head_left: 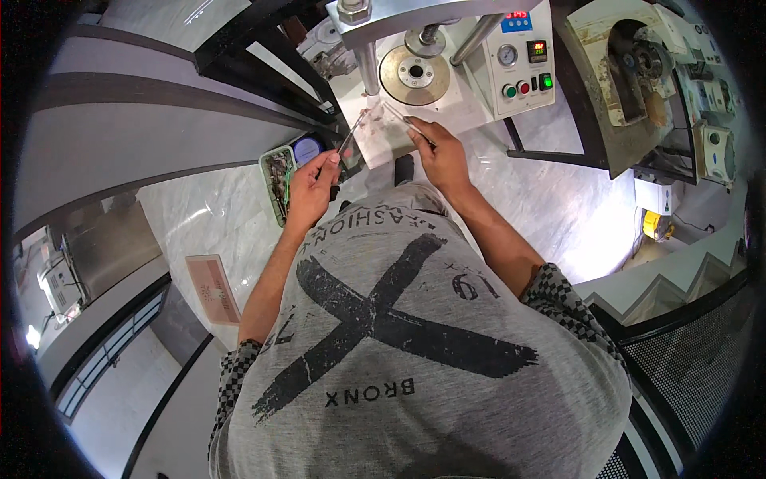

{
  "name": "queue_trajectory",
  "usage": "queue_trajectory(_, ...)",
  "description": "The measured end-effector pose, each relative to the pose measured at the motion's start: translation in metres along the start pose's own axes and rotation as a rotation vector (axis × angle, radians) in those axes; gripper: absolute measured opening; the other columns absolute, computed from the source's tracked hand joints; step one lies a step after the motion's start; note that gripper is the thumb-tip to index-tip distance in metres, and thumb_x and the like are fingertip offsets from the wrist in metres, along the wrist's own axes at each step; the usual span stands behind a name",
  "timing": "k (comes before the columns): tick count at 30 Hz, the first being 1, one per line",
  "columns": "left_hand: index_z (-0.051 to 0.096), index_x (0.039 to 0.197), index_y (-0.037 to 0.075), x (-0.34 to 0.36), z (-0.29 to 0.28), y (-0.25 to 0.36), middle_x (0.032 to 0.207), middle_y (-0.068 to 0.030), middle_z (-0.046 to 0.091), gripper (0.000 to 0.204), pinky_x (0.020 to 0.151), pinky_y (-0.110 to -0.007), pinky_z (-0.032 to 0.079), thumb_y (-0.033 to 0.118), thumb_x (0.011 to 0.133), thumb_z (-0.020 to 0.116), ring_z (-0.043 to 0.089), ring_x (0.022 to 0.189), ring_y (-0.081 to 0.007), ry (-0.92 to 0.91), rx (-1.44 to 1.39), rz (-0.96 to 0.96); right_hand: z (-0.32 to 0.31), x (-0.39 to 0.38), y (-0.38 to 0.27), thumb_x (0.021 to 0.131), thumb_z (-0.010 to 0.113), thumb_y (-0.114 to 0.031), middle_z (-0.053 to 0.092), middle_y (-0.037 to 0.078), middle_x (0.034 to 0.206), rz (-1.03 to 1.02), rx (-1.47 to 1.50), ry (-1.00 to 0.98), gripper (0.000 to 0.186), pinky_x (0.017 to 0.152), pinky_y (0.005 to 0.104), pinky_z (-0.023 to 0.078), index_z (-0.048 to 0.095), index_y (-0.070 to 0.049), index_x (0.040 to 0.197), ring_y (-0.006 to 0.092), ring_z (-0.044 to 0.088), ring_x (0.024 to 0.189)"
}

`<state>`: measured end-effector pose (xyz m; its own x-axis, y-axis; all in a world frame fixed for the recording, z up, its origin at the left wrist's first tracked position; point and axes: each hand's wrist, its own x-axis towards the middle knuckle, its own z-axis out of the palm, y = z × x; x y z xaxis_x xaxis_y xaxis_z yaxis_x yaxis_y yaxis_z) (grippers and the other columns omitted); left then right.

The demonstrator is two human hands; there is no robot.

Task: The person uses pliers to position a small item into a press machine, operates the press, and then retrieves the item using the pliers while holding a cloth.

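My left hand (313, 190) is closed in a pinch around a thin metal tool (351, 133), which slants up and away over the white worktop (388, 146). Opposite it, my right hand (441, 157) grips another slim metal tool (396, 112), its tip pointing left and away. The two tips come near each other over the worktop, beside small pinkish bits (373, 120) too fine to make out. Just beyond lies a round metal plate (391, 77) with a dark hole in its centre. Above this plate hangs a round metal press head (424, 41) on a shaft.
A control box (517, 72) with a gauge, displays and coloured buttons stands to the right of the press. Metal columns (477, 40) flank the plate. Down to the left are a tray of small pieces (278, 182) and a blue round lid (307, 149). Another machine (638, 64) stands far right.
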<state>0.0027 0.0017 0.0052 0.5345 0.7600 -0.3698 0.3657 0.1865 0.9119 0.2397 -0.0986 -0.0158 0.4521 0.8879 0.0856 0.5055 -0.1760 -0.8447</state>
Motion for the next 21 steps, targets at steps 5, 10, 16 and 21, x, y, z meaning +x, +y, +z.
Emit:
queue_trajectory(5, 0.068, 0.113, 0.002, -0.002, 0.001, -0.001, 0.065, 0.0062, 0.040, 0.037, 0.057, -0.021, 0.028, 0.032, 0.104, 0.047, 0.034, 0.062, -0.0048, -0.049, -0.089, 0.013, -0.005, -0.006, -0.022, 0.096, 0.059, -0.022, 0.066, 0.014, 0.093, 0.080, 0.077, -0.075, 0.029, 0.073, 0.0308, 0.049, 0.065, -0.007, 0.120, 0.0235, 0.063, 0.079)
queue_trajectory(10, 0.066, 0.115, -0.002, -0.001, 0.004, 0.010, 0.064, 0.0065, 0.041, 0.039, 0.057, -0.020, 0.027, 0.031, 0.102, 0.048, 0.035, 0.060, -0.0047, -0.109, -0.277, -0.045, 0.010, -0.016, -0.008, 0.097, 0.060, -0.025, 0.068, 0.009, 0.089, 0.242, 0.373, -0.038, 0.031, 0.071, 0.0287, 0.048, 0.065, -0.005, 0.120, 0.0160, 0.059, 0.075)
queue_trajectory(16, 0.065, 0.115, -0.004, -0.002, 0.004, 0.004, 0.064, 0.0065, 0.040, 0.039, 0.058, -0.020, 0.030, 0.028, 0.102, 0.048, 0.035, 0.059, -0.0050, -0.157, -0.426, -0.093, 0.015, -0.017, -0.005, 0.096, 0.061, -0.025, 0.065, 0.004, 0.082, 0.272, 0.402, -0.071, 0.032, 0.066, 0.0240, 0.044, 0.064, -0.003, 0.120, 0.0102, 0.053, 0.072)
queue_trajectory(21, 0.064, 0.115, -0.004, -0.001, 0.004, 0.006, 0.065, 0.0053, 0.040, 0.038, 0.058, -0.021, 0.030, 0.027, 0.103, 0.046, 0.037, 0.062, -0.0058, -0.158, -0.363, -0.073, 0.013, -0.013, -0.003, 0.097, 0.060, -0.026, 0.065, 0.002, 0.081, 0.274, 0.375, -0.096, 0.029, 0.065, 0.0238, 0.044, 0.068, -0.003, 0.112, 0.0090, 0.052, 0.070)
